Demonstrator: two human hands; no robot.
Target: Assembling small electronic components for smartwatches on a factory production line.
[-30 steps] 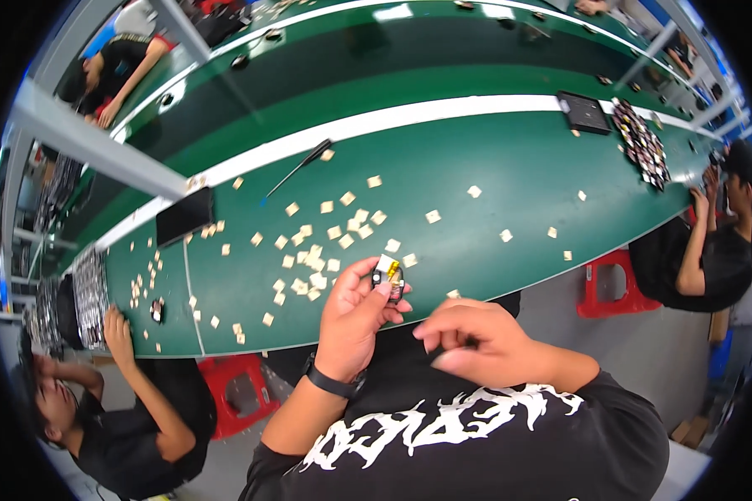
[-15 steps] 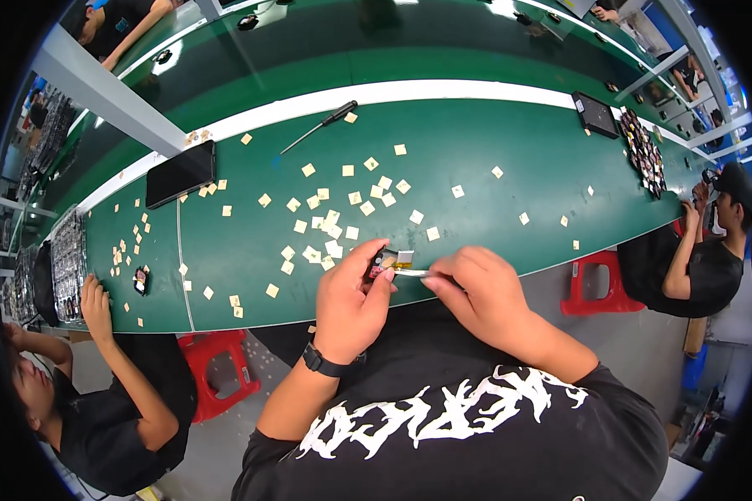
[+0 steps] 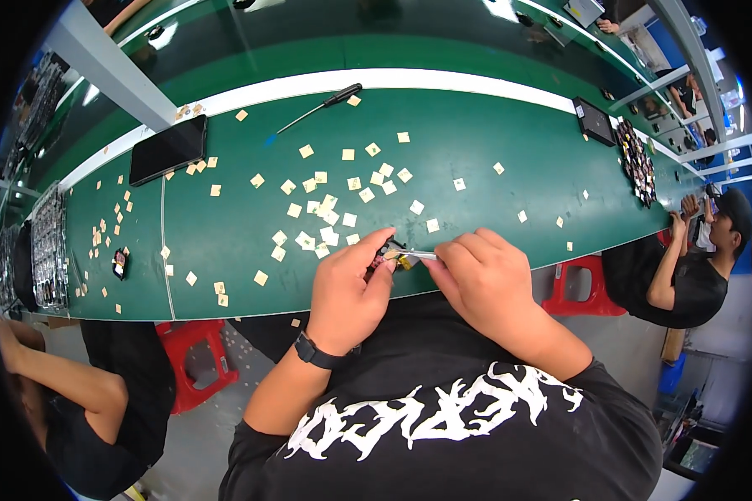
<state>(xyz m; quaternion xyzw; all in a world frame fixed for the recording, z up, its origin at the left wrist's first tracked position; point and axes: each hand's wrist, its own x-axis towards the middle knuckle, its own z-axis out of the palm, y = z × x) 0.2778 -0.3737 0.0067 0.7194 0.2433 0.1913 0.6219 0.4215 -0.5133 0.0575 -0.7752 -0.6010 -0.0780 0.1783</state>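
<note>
Over the near edge of the green table [image 3: 526, 117], my left hand [image 3: 342, 292] pinches a small dark electronic assembly [image 3: 404, 261] between thumb and fingers. Yellow and pinkish parts show on it; the fingers cover much of the rest. My right hand [image 3: 486, 271] is closed on slim silver tweezers [image 3: 422, 255], whose tips point left and lie at the top of the assembly. Whether the tips grip anything is too small to tell. Many small cream square pieces [image 3: 348, 154] lie scattered on the table beyond my hands.
A screwdriver [image 3: 341, 95] lies at the back, a black flat tray [image 3: 169, 150] at the back left. Another small assembly [image 3: 120, 263] sits left. At the right are a black box [image 3: 593, 122] and a batch of small parts [image 3: 636, 164]. Co-workers sit on both sides by red stools [image 3: 199, 363].
The tweezers have moved from the assembly's lower side up to its top. The assembly has turned in my left hand. The left co-worker's hand has drawn back from the table. The view has shifted slightly.
</note>
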